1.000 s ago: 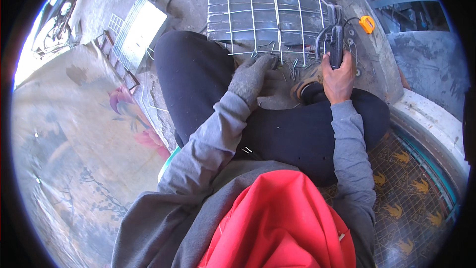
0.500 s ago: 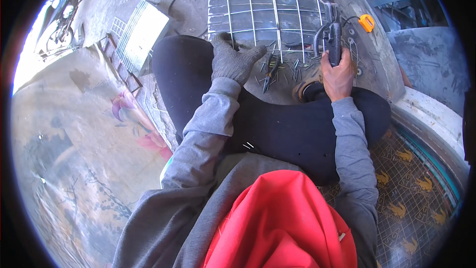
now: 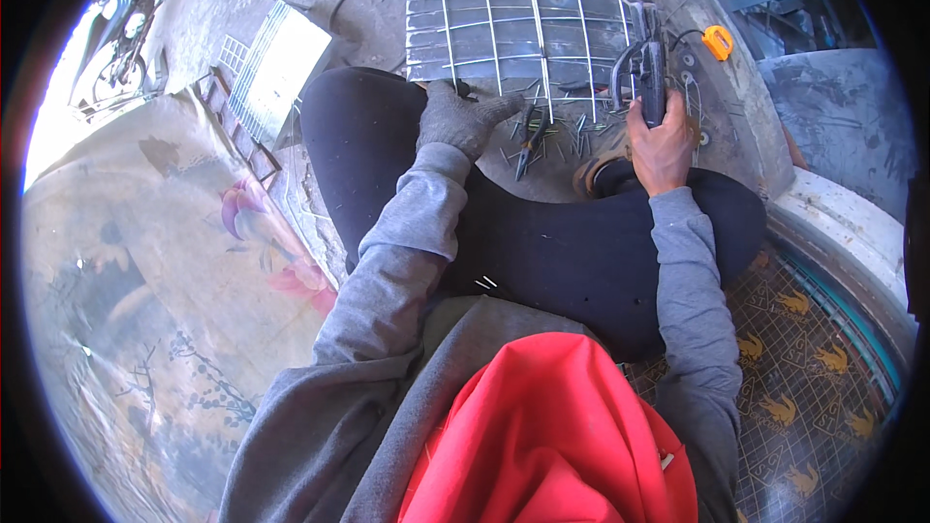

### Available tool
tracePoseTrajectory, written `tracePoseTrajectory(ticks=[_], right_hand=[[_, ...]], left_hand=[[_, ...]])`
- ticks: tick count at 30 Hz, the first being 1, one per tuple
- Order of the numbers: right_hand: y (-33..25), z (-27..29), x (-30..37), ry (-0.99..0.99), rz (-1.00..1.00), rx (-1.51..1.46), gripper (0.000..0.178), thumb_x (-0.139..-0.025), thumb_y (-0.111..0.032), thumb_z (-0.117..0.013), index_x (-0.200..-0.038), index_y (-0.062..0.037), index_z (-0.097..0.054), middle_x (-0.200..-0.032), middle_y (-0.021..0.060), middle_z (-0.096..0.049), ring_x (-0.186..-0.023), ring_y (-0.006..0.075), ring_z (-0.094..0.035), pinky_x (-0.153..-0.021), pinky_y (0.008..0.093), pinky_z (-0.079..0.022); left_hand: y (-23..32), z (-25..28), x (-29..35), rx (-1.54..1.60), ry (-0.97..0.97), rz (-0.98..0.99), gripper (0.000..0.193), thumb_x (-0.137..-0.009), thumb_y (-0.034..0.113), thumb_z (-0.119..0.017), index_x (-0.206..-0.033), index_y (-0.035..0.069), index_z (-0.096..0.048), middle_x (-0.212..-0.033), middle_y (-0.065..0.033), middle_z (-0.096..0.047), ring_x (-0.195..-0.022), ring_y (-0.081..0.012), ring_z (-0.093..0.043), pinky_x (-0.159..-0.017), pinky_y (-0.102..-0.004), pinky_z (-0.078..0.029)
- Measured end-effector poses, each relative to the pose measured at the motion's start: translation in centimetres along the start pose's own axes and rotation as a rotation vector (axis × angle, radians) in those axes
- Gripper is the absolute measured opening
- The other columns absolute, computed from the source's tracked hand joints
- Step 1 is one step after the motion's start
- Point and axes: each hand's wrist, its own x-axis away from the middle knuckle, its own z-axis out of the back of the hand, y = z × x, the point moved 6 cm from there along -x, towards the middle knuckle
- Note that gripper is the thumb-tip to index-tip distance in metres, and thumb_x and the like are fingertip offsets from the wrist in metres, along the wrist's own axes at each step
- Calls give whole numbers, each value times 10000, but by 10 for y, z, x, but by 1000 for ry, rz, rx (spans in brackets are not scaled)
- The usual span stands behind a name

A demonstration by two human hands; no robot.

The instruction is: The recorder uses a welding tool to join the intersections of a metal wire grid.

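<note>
My left hand (image 3: pixel 459 123), in a grey knit glove, is at the near left edge of a welded wire grid (image 3: pixel 528 0). Its thumb sticks out to the right while the other fingers curl in; a small dark object (image 3: pixel 463 89) shows at the fingertips, too hidden to name. A black hand tool (image 3: pixel 651 73) with a curved side lever and jaws at its far end stands in my bare right hand (image 3: pixel 663 145), beside the grid's near right corner. Pliers (image 3: pixel 529 140) with dark handles lie on the floor between my hands, among several short metal rods (image 3: pixel 579 140).
The grid rests on a dark sheet (image 3: pixel 426 48). A yellow tape measure (image 3: pixel 717 43) lies to the right, near some washers (image 3: pixel 688 62). At left are a pale panel (image 3: pixel 281 58) with thin bars and a flowered mat (image 3: pixel 174 281). A cable (image 3: pixel 341 5) curves behind.
My left hand has shifted slightly, its fingers curling down at the grid's edge. My right hand and the black tool have barely moved.
</note>
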Motion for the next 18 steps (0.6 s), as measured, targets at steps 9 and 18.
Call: tracePoseTrajectory(ticks=[9,18], right_hand=[[0,0,0,-10,11,-2,333,-902,-172,-731,-1162,-6,-607,-963,184,-691,-856,346,-700,-786,451,-533],[1,-1,2,-20,-54,-28,328,-902,-180,-734,-1164,-13,-631,-942,162,-713,-832,317,-715,-779,433,-542]], left_hand=[[0,-4,-5,-160,-90,63,913,-652,562,-935,-1222,-67,-598,-1191,-261,-691,-1113,-370,-692,-978,-430,-542],[-10,-12,-16,-93,-14,-18,757,-685,394,-985,-1106,-98,-592,-911,-166,-694,-688,-226,-712,-597,-357,-603]])
